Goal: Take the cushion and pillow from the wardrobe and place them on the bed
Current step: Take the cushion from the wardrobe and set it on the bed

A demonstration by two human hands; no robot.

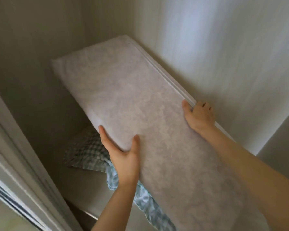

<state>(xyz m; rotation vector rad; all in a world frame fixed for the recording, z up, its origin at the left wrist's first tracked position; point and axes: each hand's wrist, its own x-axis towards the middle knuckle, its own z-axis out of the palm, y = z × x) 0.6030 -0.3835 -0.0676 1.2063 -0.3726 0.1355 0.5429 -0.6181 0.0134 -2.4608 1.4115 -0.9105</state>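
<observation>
Both hands clamp the pale pillow (132, 104): left hand (123, 155) gripping its near edge, right hand (198, 115) its far edge, above the checked cloth (88, 154).

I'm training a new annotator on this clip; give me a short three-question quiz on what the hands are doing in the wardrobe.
1. True or false: both hands grip the long pale cushion.
2. Which hand holds the piped edge next to the wardrobe wall? A) left hand B) right hand
3. What lies on the shelf under the cushion?

Key:
1. True; one hand on each long edge.
2. B.
3. Checked cloth in green and white, part of it hanging over the front of the shelf.
</observation>
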